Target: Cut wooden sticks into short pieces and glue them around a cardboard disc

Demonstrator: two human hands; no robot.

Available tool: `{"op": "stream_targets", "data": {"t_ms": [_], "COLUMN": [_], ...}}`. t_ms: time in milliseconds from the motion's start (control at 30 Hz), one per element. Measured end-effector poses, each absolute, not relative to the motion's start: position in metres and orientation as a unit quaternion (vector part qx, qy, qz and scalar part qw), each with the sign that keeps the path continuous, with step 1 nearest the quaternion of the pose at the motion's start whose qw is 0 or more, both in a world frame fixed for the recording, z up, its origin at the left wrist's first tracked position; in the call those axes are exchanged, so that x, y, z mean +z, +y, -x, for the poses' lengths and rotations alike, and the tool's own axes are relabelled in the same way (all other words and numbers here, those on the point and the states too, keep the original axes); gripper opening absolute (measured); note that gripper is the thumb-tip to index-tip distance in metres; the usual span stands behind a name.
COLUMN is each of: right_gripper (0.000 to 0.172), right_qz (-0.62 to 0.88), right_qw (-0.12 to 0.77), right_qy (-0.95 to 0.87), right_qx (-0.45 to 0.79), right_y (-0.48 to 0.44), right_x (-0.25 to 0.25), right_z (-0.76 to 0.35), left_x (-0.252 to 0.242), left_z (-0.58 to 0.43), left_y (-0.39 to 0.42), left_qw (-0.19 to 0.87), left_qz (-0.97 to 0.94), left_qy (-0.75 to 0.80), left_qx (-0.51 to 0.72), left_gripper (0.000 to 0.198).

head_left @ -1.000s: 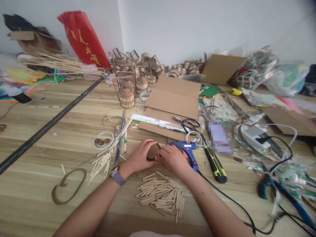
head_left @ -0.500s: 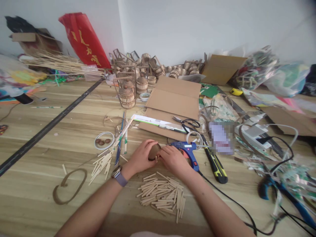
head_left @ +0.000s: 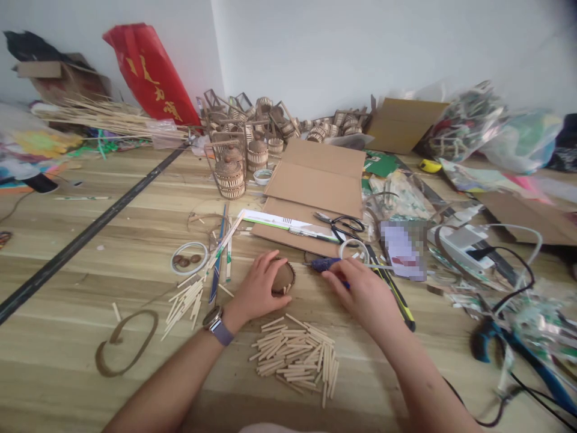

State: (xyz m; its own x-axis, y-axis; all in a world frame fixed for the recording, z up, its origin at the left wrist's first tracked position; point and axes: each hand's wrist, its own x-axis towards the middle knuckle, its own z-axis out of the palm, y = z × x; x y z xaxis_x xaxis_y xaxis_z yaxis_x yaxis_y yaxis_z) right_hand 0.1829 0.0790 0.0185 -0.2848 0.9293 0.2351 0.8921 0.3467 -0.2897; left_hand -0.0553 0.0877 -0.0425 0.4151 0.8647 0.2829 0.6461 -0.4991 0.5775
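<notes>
My left hand (head_left: 258,287) spans a small round brown disc with a raised rim (head_left: 285,278), thumb at its near side and fingers at its far side. A short pale stick piece stands at the disc's near edge. My right hand (head_left: 363,291) is on a blue hot glue gun (head_left: 325,263), its fingers curled over the handle, which is mostly hidden; the nozzle points left toward the disc. Close in front of me lies a pile of short wooden sticks (head_left: 295,355).
Scissors (head_left: 340,224) and a ruler lie on cardboard (head_left: 315,174). A utility knife (head_left: 399,300) lies right of my right hand. Finished small lidded baskets (head_left: 229,177) stand behind. A white tape ring (head_left: 190,258) encircles brown beads. Cables and scraps (head_left: 532,325) spread at the right.
My right hand has left the disc and moved right onto the glue gun. My left hand stays at the disc, its fingers a little more spread.
</notes>
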Motion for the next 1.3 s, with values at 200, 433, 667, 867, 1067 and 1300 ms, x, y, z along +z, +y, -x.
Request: {"op": "stream_targets", "data": {"t_ms": [200, 433, 667, 867, 1067, 1300], "right_gripper": [0.031, 0.030, 0.027, 0.033, 0.035, 0.039], "right_qz": [0.682, 0.693, 0.641, 0.580, 0.543, 0.541], "right_qw": [0.155, 0.198, 0.278, 0.282, 0.266, 0.240], "right_qy": [-0.706, -0.654, -0.603, -0.619, -0.667, -0.695], "right_qx": [0.112, 0.229, 0.386, 0.448, 0.435, 0.408], "right_y": [0.072, 0.077, 0.067, 0.060, 0.061, 0.056], "right_x": [-0.001, -0.011, -0.014, -0.018, -0.015, -0.024], "right_z": [-0.215, -0.208, -0.211, -0.202, -0.194, -0.186], "left_x": [-0.044, -0.046, -0.046, -0.046, -0.049, -0.050], "left_z": [0.052, 0.053, 0.056, 0.057, 0.058, 0.059], "left_y": [0.088, 0.089, 0.090, 0.091, 0.092, 0.093], "left_qw": [0.169, 0.168, 0.182, 0.191, 0.190, 0.191], "left_qz": [-0.812, -0.816, -0.816, -0.816, -0.815, -0.814], "left_qy": [0.482, 0.474, 0.473, 0.471, 0.471, 0.470], "left_qx": [0.284, 0.284, 0.278, 0.277, 0.280, 0.282], "left_gripper": [0.067, 0.066, 0.065, 0.067, 0.064, 0.064]}}
